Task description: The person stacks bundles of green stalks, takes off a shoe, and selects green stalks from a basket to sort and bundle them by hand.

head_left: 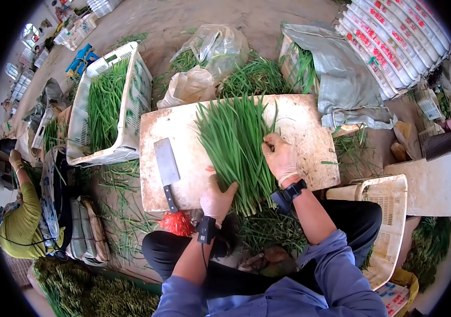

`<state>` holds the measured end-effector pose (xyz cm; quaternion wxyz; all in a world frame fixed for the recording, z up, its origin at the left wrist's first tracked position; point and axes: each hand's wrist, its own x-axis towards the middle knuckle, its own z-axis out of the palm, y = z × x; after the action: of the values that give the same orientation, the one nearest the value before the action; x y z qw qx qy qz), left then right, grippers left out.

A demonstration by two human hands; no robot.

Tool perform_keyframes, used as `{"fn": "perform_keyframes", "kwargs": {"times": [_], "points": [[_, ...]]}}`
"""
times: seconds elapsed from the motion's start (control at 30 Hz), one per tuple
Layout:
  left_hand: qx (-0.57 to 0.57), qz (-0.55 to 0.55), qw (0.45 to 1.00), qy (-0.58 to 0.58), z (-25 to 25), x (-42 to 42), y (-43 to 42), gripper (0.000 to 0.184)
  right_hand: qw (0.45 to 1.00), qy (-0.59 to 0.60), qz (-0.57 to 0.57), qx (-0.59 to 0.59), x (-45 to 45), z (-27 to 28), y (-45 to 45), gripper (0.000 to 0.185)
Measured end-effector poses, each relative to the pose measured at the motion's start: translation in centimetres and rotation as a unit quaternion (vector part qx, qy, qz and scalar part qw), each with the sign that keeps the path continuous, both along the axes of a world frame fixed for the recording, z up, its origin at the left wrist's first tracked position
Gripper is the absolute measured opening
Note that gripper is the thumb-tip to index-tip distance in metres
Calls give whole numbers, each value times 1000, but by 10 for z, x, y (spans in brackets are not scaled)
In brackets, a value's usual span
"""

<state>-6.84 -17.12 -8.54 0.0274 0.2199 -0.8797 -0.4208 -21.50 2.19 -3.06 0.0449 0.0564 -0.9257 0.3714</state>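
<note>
A loose bundle of garlic chives [238, 150] lies lengthwise on a worn white board [310, 119], its cut stem ends toward me. My left hand [218, 199], in a thin glove, rests at the lower left edge of the chives, thumb apart from the fingers and touching them. At the right edge of the bundle is my right hand [281, 157], also gloved, its fingers curled into a pinch; what they hold, if anything, I cannot make out. A cleaver [167, 164] with a dark handle lies on the board's left side, over a red tassel-like bunch [178, 224].
A white crate [130, 113] of chives stands left, a plastic bag [220, 50] and loose greens behind the board. A grey sheet [341, 74] covers a box at right. Another crate [389, 232] sits by my right knee. A person in a yellow-green sleeve [24, 216] is at left.
</note>
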Motion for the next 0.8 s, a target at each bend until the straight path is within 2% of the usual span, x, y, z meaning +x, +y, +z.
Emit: {"fn": "perform_keyframes", "kwargs": {"times": [0.1,0.13,0.23,0.27,0.37,0.5,0.63,0.8], "points": [[6,0,1000,-1,2,0,1,72,998,13,19,-53,-19,2,-14,22],[11,1,1000,-3,2,-1,1,71,997,-32,56,-51,-28,-4,-18,23],[35,6,999,-5,-3,0,0,70,998,-6,42,-46,-48,-17,-40,25],[40,7,999,-5,-5,1,0,70,997,-39,39,-50,-55,-17,-43,30],[49,6,999,-19,5,0,0,70,996,-81,37,7,-65,-5,-60,36],[41,8,999,0,5,2,-2,71,987,-120,76,80,-83,-33,-66,40],[43,18,999,23,11,1,1,69,982,-142,50,-115,-92,-56,-51,40],[-65,4,992,105,30,-12,10,67,917,-233,33,-321,-88,-37,-27,32]]}}
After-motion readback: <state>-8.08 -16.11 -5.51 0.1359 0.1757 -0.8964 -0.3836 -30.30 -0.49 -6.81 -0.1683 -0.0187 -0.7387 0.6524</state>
